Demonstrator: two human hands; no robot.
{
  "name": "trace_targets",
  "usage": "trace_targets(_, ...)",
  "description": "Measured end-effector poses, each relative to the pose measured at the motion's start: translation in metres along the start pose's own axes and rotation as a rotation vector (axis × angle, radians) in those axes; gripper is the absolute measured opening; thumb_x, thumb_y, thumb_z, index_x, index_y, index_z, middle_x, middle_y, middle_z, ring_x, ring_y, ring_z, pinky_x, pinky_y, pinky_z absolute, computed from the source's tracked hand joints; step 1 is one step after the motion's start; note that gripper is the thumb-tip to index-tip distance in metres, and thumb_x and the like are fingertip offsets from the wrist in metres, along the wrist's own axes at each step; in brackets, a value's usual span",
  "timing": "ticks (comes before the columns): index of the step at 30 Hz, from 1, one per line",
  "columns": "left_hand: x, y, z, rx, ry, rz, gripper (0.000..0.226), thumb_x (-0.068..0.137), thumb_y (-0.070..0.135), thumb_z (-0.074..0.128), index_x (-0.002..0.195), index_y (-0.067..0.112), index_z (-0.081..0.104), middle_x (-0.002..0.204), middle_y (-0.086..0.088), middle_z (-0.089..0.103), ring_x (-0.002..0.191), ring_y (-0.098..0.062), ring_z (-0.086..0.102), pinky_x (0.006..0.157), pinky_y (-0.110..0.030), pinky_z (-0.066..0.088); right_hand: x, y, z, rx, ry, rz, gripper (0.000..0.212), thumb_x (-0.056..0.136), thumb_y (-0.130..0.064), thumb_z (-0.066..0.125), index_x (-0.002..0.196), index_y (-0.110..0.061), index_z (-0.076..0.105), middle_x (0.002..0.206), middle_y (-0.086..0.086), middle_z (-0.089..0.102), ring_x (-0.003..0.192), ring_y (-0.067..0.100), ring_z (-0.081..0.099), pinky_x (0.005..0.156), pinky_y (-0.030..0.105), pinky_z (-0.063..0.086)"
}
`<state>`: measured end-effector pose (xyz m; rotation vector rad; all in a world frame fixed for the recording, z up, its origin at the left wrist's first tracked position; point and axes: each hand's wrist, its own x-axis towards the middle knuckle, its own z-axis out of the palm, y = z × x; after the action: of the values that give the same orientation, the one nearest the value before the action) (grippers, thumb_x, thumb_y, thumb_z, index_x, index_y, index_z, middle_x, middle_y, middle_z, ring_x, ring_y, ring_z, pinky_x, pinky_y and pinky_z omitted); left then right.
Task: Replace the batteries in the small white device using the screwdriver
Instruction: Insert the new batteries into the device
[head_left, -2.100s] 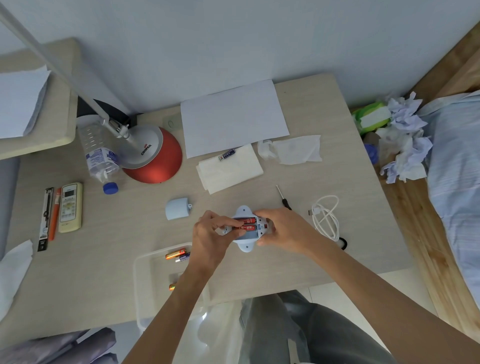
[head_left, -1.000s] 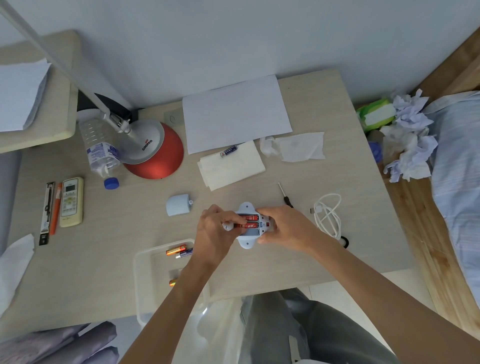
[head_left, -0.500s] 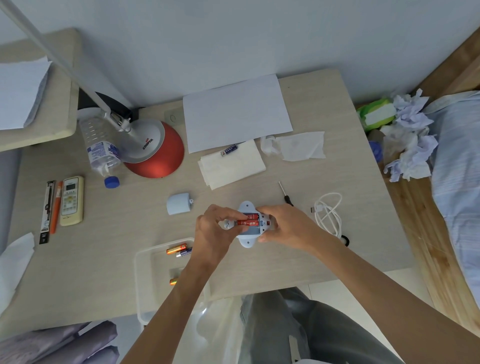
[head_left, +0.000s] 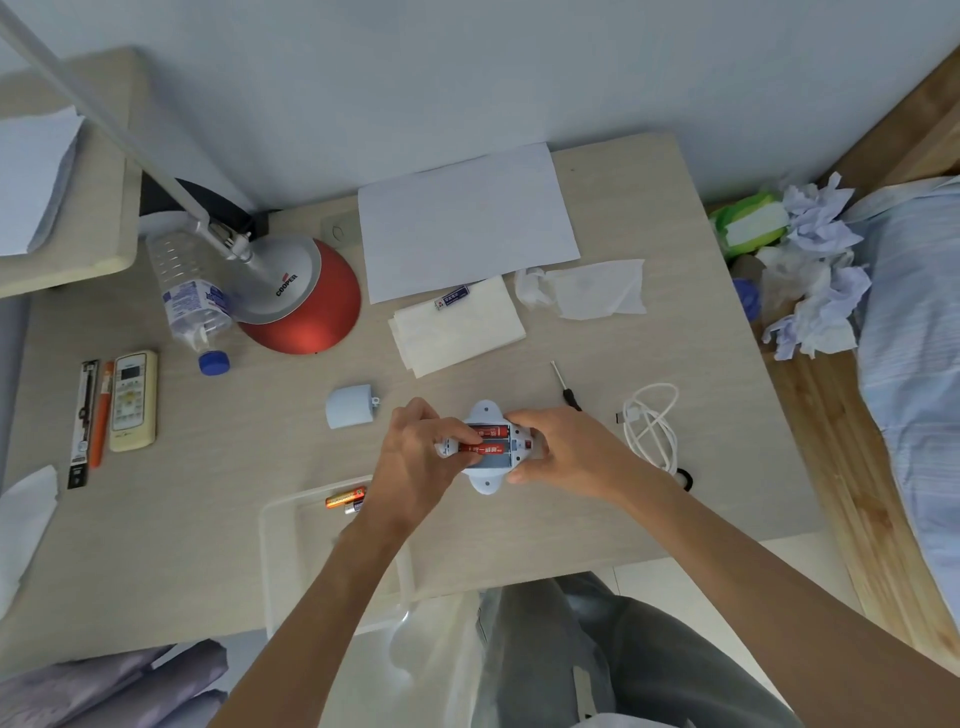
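- Currently, the small white device (head_left: 487, 480) lies on the table (head_left: 649, 509), compartment up, long axis front-to-back.
- Two red batteries (head_left: 488, 439) sit crosswise, left-right.
- Left hand (head_left: 415, 462) pinches the nearer battery.
- Right hand (head_left: 566, 452) clasps the device's right side.
- Screwdriver (head_left: 565, 387) lies untouched, tip pointing away.

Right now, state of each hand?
Left hand: fingers pinched on the lower red battery in the white device.
Right hand: closed around the device's right end, steadying it.
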<state>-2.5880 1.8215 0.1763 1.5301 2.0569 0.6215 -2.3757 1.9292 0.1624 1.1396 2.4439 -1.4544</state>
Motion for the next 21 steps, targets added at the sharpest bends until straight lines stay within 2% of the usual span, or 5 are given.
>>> trace_targets(8,-0.001,0.008,0.008,-0.035,0.034,-0.026,0.029,0.073,0.005,0.097,0.094,0.023,0.088,0.088,0.0,0.058,0.082,-0.024,0.058,0.072,-0.022,0.045,0.0,0.0,0.001,0.005,0.002,0.006,0.043,0.082,-0.04,0.087,0.121,-0.032,0.069,0.086,-0.018,0.068,0.074,0.001,0.062,0.07,0.023,0.047)
trace_targets(16,0.004,0.013,0.009,-0.079,0.014,-0.04,0.027,0.07,0.001,0.097,0.083,0.021,0.085,0.088,-0.001,0.068,0.077,-0.018,0.065,0.07,-0.03,0.058,0.001,-0.003,0.002,-0.021,-0.001,0.013,0.039,0.082,-0.039,0.086,0.116,-0.031,0.068,0.081,-0.017,0.064,0.071,0.001,0.059,0.067,0.023,0.042)
trace_targets(19,0.006,0.014,0.01,-0.036,-0.005,0.0,0.025,0.069,-0.004,0.095,0.078,0.017,0.084,0.084,-0.004,0.068,0.077,-0.023,0.065,0.067,-0.034,0.057,0.001,-0.002,0.001,-0.028,-0.002,0.016,0.039,0.082,-0.041,0.085,0.116,-0.031,0.068,0.081,-0.015,0.065,0.071,0.002,0.06,0.068,0.024,0.043)
trace_targets(21,0.005,0.012,0.01,-0.007,-0.025,0.038,0.024,0.072,-0.006,0.092,0.078,0.015,0.084,0.084,-0.006,0.066,0.079,-0.024,0.064,0.066,-0.03,0.053,0.002,-0.002,0.001,-0.032,-0.004,0.01,0.038,0.082,-0.042,0.085,0.115,-0.031,0.067,0.082,-0.013,0.066,0.072,0.005,0.061,0.068,0.025,0.044)
